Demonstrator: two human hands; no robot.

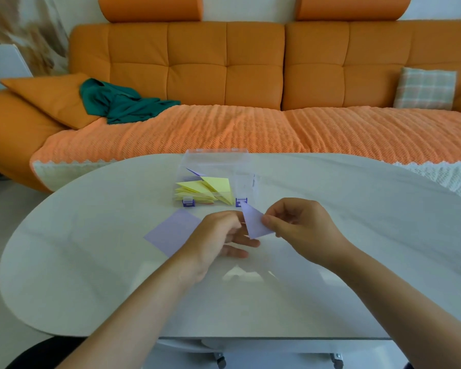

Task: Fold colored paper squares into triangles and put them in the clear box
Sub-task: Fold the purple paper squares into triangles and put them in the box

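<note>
Purple triangle (254, 223), folded, is pinched between the thumb and fingers of the right hand (301, 225) above the white table (91, 262), just in front of the clear box (250, 182). Left hand (216, 235) is just beside it, fingers loosely extended. Yellow triangles (210, 189) lie in the box; a purple square (171, 233) lies flat on the table.

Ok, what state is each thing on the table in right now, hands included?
clear box: on the table, lid seemingly raised, triangles inside.
yellow triangles: folded, in the box.
purple triangle: folded, held off the table.
purple square: unfolded, flat on the table.
right hand: pinches the purple triangle.
left hand: at the triangle's edge, grip unclear.
</note>
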